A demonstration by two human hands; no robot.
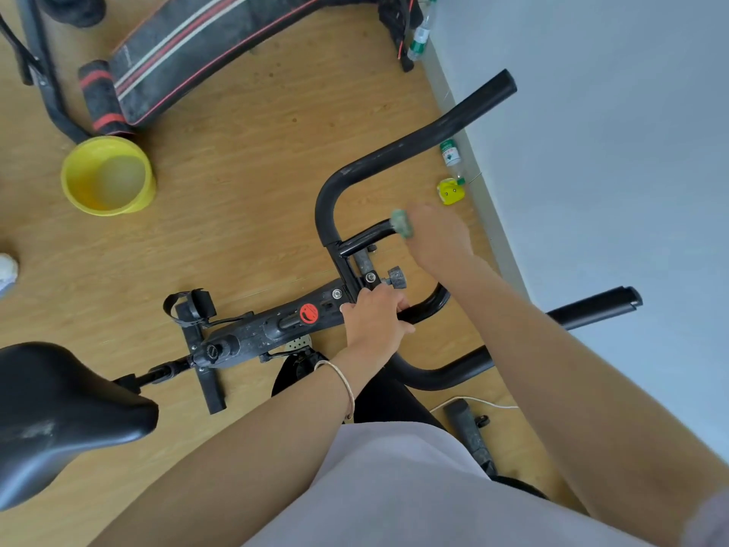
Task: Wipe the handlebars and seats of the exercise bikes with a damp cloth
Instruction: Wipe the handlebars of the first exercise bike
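A black exercise bike stands below me on the wood floor. Its black handlebar curves up to the right toward the wall, and a second arm reaches right. My right hand, blurred, holds a small green cloth against the short cross bar of the handlebar. My left hand grips the handlebar tube near the stem, just below an adjustment knob. The black seat is at the lower left.
A yellow bucket holding water sits on the floor at left. A black and red sit-up bench lies at the top. Plastic bottles and a small yellow object lie along the wall at right. A white cable runs near the bike's base.
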